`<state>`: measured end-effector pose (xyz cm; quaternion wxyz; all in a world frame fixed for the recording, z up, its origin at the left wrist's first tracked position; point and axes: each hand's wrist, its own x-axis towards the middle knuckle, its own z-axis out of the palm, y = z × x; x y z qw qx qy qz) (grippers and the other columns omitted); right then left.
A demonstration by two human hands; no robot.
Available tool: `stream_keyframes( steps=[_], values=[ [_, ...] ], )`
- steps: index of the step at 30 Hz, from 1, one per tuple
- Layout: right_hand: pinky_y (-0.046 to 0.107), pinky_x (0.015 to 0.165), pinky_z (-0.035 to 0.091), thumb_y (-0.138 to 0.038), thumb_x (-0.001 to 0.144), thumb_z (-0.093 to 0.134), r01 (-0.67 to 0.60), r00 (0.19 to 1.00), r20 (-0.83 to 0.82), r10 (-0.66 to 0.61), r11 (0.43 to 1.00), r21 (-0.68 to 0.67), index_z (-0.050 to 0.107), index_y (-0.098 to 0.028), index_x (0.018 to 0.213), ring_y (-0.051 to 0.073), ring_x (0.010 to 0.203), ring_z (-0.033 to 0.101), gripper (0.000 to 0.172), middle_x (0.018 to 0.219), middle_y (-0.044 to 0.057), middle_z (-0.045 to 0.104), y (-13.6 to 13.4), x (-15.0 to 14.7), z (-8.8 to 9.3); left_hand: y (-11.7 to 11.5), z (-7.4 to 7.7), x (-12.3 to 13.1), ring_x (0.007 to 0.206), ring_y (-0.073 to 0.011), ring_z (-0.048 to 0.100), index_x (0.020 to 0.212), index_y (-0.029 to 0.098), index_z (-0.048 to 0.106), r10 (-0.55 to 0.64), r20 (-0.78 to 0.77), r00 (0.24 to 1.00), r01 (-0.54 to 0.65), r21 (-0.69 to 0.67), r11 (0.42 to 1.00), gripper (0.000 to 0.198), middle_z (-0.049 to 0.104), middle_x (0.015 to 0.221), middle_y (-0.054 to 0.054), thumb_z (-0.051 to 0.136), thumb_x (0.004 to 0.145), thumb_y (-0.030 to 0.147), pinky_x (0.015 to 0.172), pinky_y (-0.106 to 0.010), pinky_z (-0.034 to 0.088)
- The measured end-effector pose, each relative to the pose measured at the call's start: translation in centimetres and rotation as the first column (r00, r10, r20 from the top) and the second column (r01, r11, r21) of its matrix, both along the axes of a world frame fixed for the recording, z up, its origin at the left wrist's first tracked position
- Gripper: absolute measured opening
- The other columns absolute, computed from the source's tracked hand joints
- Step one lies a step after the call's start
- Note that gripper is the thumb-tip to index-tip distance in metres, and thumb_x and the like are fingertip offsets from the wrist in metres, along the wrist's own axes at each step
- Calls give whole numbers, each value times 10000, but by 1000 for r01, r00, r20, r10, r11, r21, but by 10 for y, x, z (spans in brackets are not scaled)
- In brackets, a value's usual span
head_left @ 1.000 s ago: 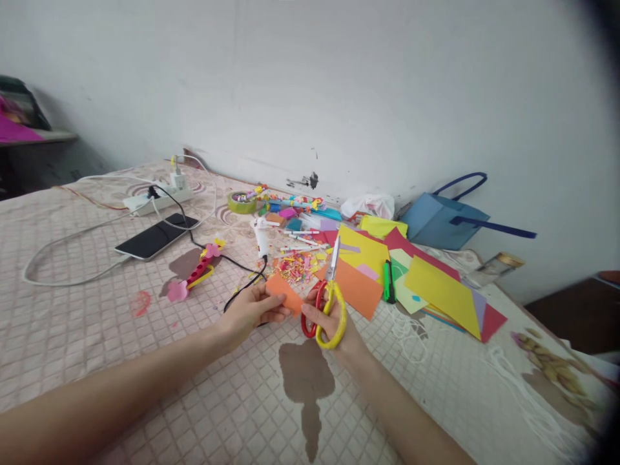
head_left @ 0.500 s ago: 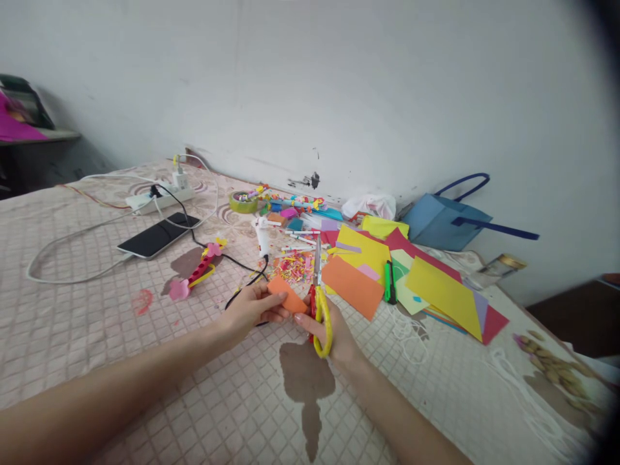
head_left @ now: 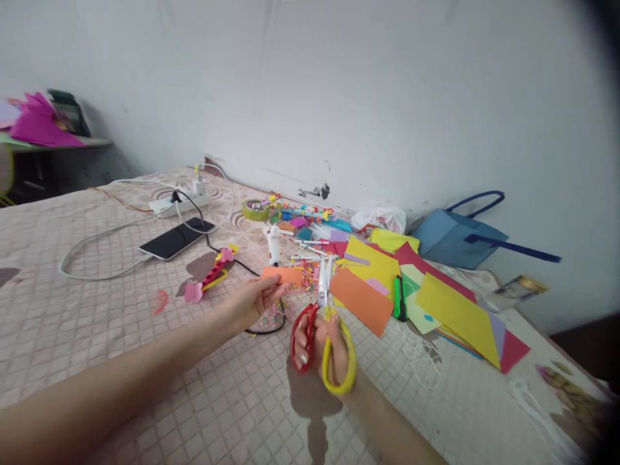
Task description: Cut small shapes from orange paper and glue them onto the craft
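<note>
I hold scissors [head_left: 323, 298] and a small orange paper [head_left: 282, 276] above the table [head_left: 208, 394].
My left hand [head_left: 252, 301] pinches the small orange paper between thumb and fingers, near the white glue gun [head_left: 274, 245]. My right hand [head_left: 318, 342] grips the scissors, with fingers through the red and yellow handles; the blades point away from me, slightly parted, apart from the paper.

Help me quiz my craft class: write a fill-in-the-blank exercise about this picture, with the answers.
The left hand holds a small piece of paper coloured ____.
The right hand holds a pair of ____.
In the picture, the phone lies to the ____ of the glue gun.
The bag by the wall is coloured ____.

Missing words: orange; scissors; left; blue.
</note>
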<state>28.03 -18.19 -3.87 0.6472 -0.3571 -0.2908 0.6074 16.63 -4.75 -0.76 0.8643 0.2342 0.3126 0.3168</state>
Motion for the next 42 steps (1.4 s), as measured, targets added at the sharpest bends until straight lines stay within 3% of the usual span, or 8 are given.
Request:
stream_keyframes(
  steps=[5,11,26,34,42],
  values=[
    [257,453,390,-798,684,405,-299,946,-126,299,954,16,507,-190,788,93,439,390,625,600,-29,434,-8,-15,-3,9,4,-3,532,-82,651,767,87,578,14,60,998,-12,-46,999,114,674,649,-48,507,851,55,504,-112,548],
    [253,443,397,-794,727,324,-394,910,-127,395,919,37,528,-165,855,90,434,385,673,613,-23,449,-11,-20,-11,16,2,-5,452,-53,597,740,105,556,15,101,995,-11,-39,999,99,635,594,-14,550,832,72,446,-94,516],
    [247,444,416,-789,730,335,-361,921,-153,358,932,9,498,-168,818,85,433,426,648,620,-26,474,-8,-16,-17,10,2,-4,460,-49,588,734,101,562,0,88,996,1,-13,1000,121,630,592,-18,523,843,68,456,-98,507],
    [245,445,406,-787,713,380,-281,951,-141,275,959,-26,488,-178,800,79,422,398,625,595,-35,466,-6,-14,-8,-1,-8,-1,526,-66,615,777,86,608,-92,41,995,85,133,987,46,657,644,-39,578,812,91,505,-115,520],
    [210,400,358,-782,696,423,-223,966,-142,216,974,-34,486,-186,746,64,378,351,602,519,-68,401,-6,-13,-8,-1,-11,-1,543,-53,595,743,80,624,-123,41,992,113,182,977,52,647,671,-30,601,789,72,512,-113,508]
  ],
)
